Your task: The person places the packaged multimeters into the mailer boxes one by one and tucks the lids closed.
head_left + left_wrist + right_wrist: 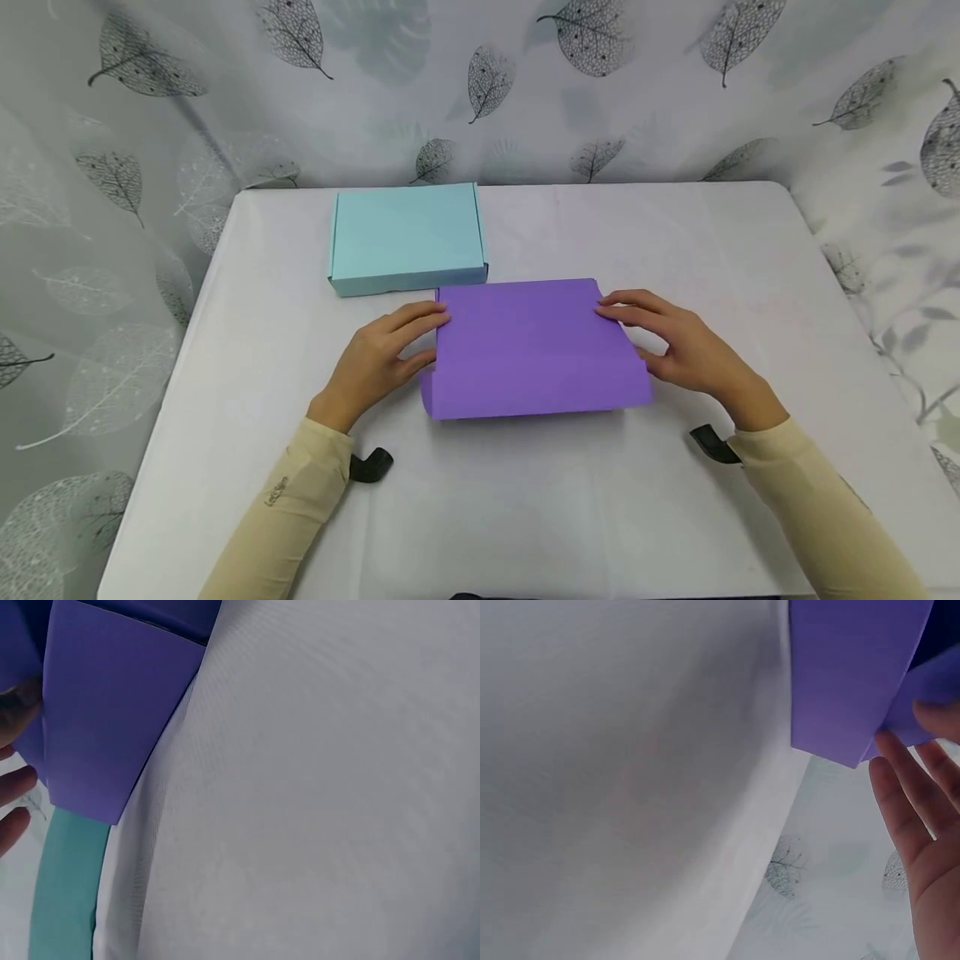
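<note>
A purple cardboard box [525, 333] lies near the middle of the white table, its lid partly raised. Its side wall [120, 712] and dark inside show in the left wrist view; in the right wrist view the other side wall [855, 675] appears beside a loose flap [930, 697]. My left hand [382, 358] holds the lid's left edge, fingertips on top and thumb lower at the side. At the right edge my right hand [686, 346] holds the lid likewise, thumb against the flap. Both fingers' undersides at the edges are partly hidden.
Behind the purple box, to the left, lies a closed light-blue box [408, 233]. The white table [225, 400] has a leaf-patterned curtain [491, 83] around its back and sides. Black wrist devices [371, 465] show beside both sleeves.
</note>
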`<state>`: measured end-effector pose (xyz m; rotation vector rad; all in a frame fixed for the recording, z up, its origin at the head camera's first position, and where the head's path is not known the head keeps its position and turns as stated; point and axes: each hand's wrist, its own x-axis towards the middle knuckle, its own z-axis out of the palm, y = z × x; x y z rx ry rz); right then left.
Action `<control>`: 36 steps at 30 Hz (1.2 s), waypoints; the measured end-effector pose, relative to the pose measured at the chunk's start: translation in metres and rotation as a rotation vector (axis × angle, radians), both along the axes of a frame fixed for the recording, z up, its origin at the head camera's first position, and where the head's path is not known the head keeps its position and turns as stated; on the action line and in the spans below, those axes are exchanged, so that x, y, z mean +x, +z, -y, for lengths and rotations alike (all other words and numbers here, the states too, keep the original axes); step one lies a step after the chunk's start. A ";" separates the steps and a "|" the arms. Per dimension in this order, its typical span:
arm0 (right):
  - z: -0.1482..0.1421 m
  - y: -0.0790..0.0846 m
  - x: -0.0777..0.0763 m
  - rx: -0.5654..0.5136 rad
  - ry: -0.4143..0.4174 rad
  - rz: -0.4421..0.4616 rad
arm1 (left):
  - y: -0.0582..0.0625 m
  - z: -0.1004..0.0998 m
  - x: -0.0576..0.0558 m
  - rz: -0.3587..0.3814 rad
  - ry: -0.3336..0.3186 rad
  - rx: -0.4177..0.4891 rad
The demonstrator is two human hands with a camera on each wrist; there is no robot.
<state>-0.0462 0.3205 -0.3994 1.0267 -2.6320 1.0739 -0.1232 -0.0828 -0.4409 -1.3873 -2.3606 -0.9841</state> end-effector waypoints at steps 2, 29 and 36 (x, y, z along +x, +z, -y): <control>-0.006 -0.009 0.001 0.026 0.006 -0.020 | 0.000 0.000 0.001 -0.009 -0.007 -0.002; -0.002 -0.032 0.062 0.185 -0.157 -0.066 | -0.003 0.012 0.058 0.183 0.016 -0.142; 0.005 -0.032 0.071 0.191 -0.258 0.071 | -0.004 0.005 0.079 0.258 0.123 -0.169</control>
